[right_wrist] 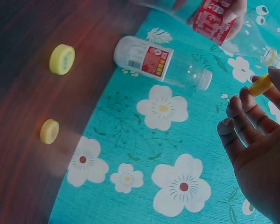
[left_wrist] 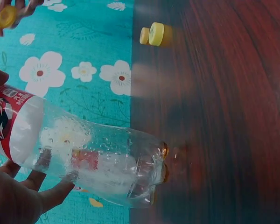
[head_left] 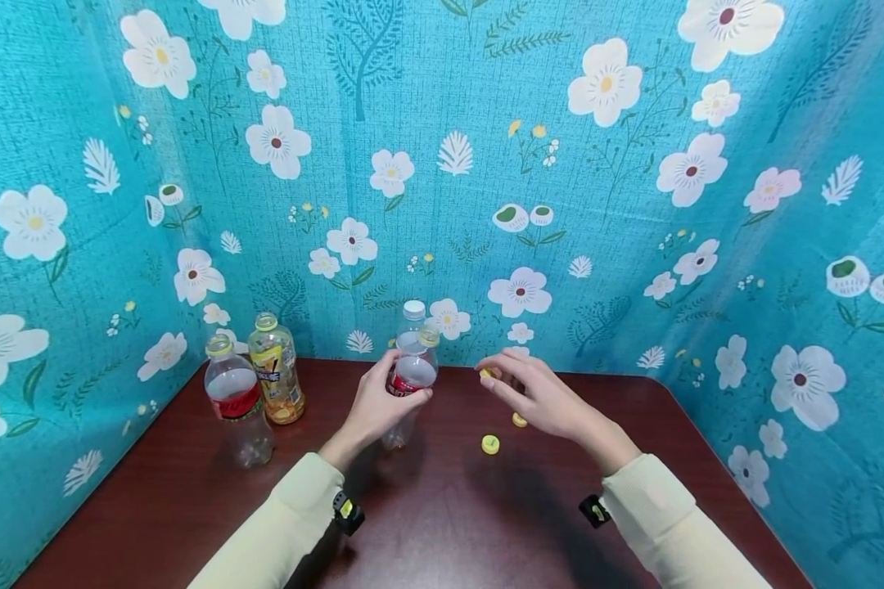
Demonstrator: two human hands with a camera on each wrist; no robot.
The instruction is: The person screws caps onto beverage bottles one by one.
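One clear, lobed-base bottle (left_wrist: 84, 135) and round cap (right_wrist: 261, 86) are held.

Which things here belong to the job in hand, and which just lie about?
Apparently the job:
red-labelled plastic bottle in the left hand
yellow cap in the right hand

Untouched, perhaps spare for now:
two more yellow caps
second red-labelled bottle, far left
yellow-labelled bottle beside it
rear bottle behind the first
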